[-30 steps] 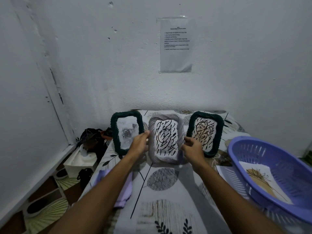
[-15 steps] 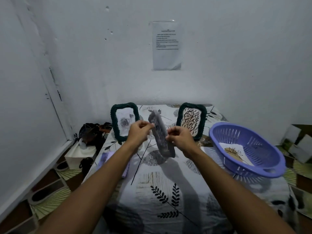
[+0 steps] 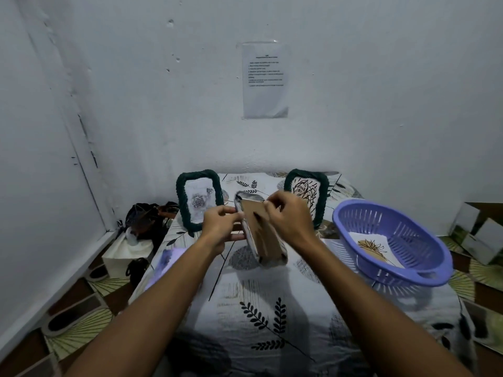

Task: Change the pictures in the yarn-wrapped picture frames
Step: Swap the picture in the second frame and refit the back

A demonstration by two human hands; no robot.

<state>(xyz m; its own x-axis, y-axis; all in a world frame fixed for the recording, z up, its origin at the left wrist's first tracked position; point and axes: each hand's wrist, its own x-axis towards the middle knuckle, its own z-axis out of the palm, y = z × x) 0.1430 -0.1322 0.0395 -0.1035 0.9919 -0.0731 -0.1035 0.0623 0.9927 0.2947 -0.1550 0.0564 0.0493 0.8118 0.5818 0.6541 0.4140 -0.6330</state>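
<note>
Both hands hold the grey yarn-wrapped picture frame (image 3: 262, 235) in the air above the leaf-patterned surface (image 3: 272, 308), its brown cardboard back turned to the camera. The left hand (image 3: 221, 227) grips its left edge with curled fingers; the right hand (image 3: 288, 219) pinches the upper edge of the back. Behind stand two dark green yarn-wrapped frames (image 3: 199, 198), one each side. At the right, a purple plastic basket (image 3: 392, 240) contains a picture sheet (image 3: 374, 247).
</note>
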